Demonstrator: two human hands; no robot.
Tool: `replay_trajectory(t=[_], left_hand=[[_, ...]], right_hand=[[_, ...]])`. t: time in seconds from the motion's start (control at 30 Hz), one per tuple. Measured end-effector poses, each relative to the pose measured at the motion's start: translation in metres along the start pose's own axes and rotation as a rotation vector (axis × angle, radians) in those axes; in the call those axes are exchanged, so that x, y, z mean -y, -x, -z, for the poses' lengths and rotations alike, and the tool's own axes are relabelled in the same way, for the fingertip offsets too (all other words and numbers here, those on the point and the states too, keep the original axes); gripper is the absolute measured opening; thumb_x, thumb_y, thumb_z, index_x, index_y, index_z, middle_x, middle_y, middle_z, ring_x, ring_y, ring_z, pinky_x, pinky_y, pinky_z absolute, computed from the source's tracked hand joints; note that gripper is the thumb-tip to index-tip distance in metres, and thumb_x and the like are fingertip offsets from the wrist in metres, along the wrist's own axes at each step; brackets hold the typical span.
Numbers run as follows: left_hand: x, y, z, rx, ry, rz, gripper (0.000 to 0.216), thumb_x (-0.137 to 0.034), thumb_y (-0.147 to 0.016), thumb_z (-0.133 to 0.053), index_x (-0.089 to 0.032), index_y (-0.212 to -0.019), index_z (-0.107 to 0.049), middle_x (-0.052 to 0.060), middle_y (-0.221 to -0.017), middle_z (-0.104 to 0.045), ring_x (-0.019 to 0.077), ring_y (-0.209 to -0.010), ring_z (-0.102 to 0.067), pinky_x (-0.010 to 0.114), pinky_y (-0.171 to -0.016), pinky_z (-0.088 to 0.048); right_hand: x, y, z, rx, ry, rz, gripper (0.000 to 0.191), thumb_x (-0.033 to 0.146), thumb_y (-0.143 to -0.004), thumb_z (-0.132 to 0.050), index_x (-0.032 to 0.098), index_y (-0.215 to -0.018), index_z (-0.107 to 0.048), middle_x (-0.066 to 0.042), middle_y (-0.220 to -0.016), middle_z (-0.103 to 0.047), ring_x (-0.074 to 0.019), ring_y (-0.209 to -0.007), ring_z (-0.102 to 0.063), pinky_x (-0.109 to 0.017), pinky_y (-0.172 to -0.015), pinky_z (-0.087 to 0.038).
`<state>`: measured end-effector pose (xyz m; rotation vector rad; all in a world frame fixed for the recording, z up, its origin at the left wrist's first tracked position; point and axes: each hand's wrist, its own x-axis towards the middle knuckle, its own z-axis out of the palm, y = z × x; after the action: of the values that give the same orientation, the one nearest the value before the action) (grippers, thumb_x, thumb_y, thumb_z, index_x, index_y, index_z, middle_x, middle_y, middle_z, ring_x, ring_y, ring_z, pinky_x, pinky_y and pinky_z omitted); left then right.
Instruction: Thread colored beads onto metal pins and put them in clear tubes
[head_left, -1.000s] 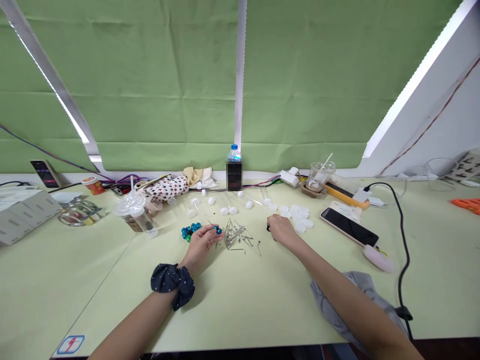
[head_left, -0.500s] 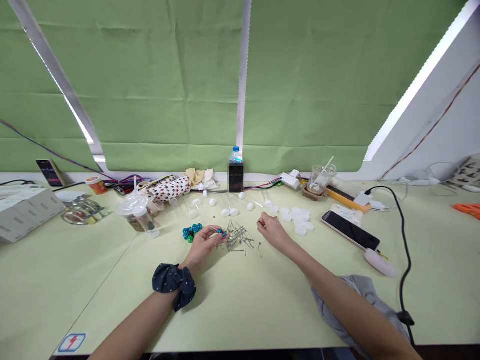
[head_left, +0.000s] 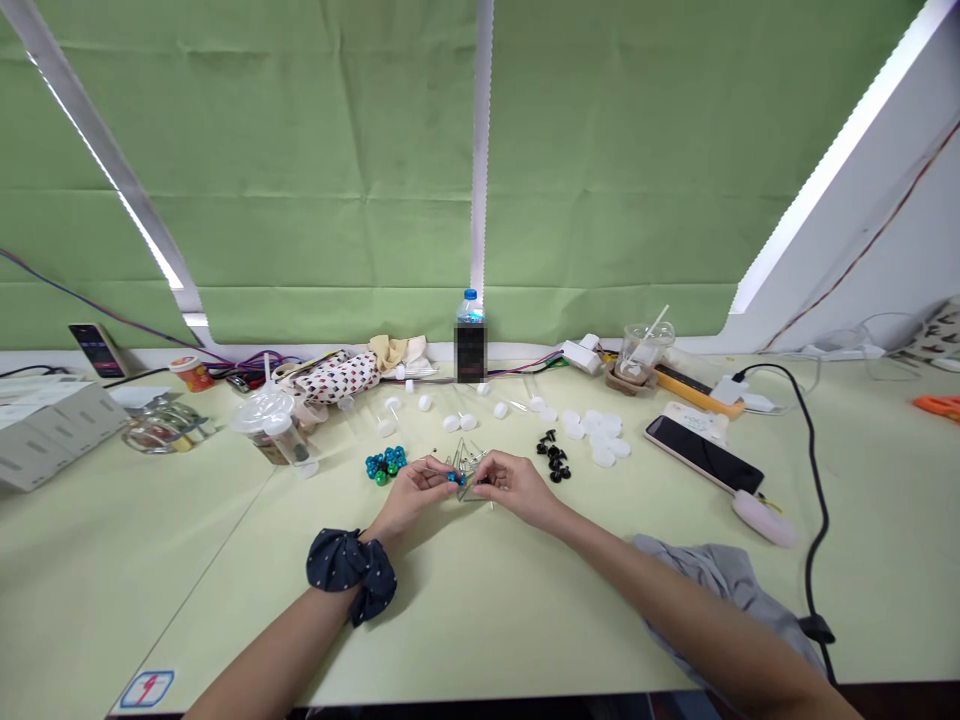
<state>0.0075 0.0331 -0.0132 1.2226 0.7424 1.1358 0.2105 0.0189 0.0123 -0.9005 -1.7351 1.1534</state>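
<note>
Over the middle of the table, my left hand point(head_left: 414, 494) pinches a thin metal pin with shiny blue beads point(head_left: 455, 478) near its end. Facing it, my right hand point(head_left: 517, 488) is closed in a pinch on a small black piece point(head_left: 484, 482), mostly covered by the fingers. The fingertips of both hands are close together but apart. Just behind them lies a heap of loose metal pins point(head_left: 466, 455), partly hidden by the hands. Blue and green beads point(head_left: 385, 464) cluster left of my left hand. Several small black pieces point(head_left: 553, 456) are scattered right of my right hand.
White discs point(head_left: 600, 435) lie behind the black pieces. White-capped clear tubes point(head_left: 385, 428) are spread farther back. A lidded cup point(head_left: 264, 412) stands left, a water bottle point(head_left: 471, 340) at the back. Right are a phone point(head_left: 703, 453) and a black cable point(head_left: 814, 500).
My right hand has moved left from over the black pieces, uncovering them, and now holds a black piece beside the beads. My left hand has shifted slightly right and down.
</note>
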Motion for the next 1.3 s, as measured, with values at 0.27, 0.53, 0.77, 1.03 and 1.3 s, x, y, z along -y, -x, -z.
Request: replay_trajectory(t=[0.27,0.53,0.77,1.03,1.3], left_hand=[[-0.008,0.006,-0.008,0.036,-0.035,0.001,0.018,-0.016,-0.064,-0.076,-0.014,-0.075,-0.062,0.005,-0.083,-0.071,0.0161,-0.077,-0.065,0.030,-0.074,-0.048],[-0.006,0.005,-0.007,0.004,-0.076,-0.027,0.020,-0.017,-0.062,-0.077,-0.013,-0.074,-0.061,0.006,-0.081,-0.071,0.0177,-0.076,-0.065,0.033,-0.074,-0.050],[-0.008,0.008,-0.009,-0.017,-0.114,-0.058,0.021,-0.020,-0.061,-0.078,-0.013,-0.075,-0.063,0.007,-0.081,-0.070,0.0195,-0.076,-0.065,0.036,-0.075,-0.051],[-0.011,0.008,-0.010,-0.037,-0.078,-0.044,0.021,-0.019,-0.061,-0.078,-0.013,-0.074,-0.063,0.006,-0.080,-0.071,0.0185,-0.076,-0.066,0.032,-0.074,-0.051],[-0.009,0.008,-0.007,-0.019,-0.043,-0.024,0.021,-0.018,-0.062,-0.077,-0.014,-0.076,-0.062,0.006,-0.082,-0.072,0.0178,-0.077,-0.067,0.031,-0.075,-0.051]], right_hand=[[-0.006,0.000,-0.015,-0.109,0.065,0.021,0.010,0.023,-0.073,-0.062,0.015,-0.078,-0.062,-0.004,-0.076,-0.065,-0.0146,-0.069,-0.060,-0.026,-0.063,-0.048],[-0.005,0.001,-0.019,-0.167,0.133,0.071,0.004,0.019,-0.071,-0.060,0.016,-0.073,-0.060,-0.003,-0.073,-0.062,-0.0139,-0.063,-0.057,-0.024,-0.057,-0.045],[-0.007,0.001,-0.019,-0.168,0.200,0.128,0.004,0.021,-0.073,-0.059,0.018,-0.074,-0.062,-0.004,-0.074,-0.061,-0.0138,-0.061,-0.055,-0.026,-0.056,-0.045],[-0.003,-0.001,-0.012,-0.084,0.046,0.104,0.014,0.026,-0.070,-0.067,0.018,-0.080,-0.064,-0.004,-0.081,-0.060,-0.0125,-0.062,-0.055,-0.026,-0.060,-0.048],[-0.010,0.001,-0.012,-0.109,-0.087,0.003,0.026,0.034,-0.065,-0.075,0.018,-0.084,-0.070,-0.006,-0.085,-0.067,-0.0198,-0.078,-0.065,-0.034,-0.074,-0.052]])
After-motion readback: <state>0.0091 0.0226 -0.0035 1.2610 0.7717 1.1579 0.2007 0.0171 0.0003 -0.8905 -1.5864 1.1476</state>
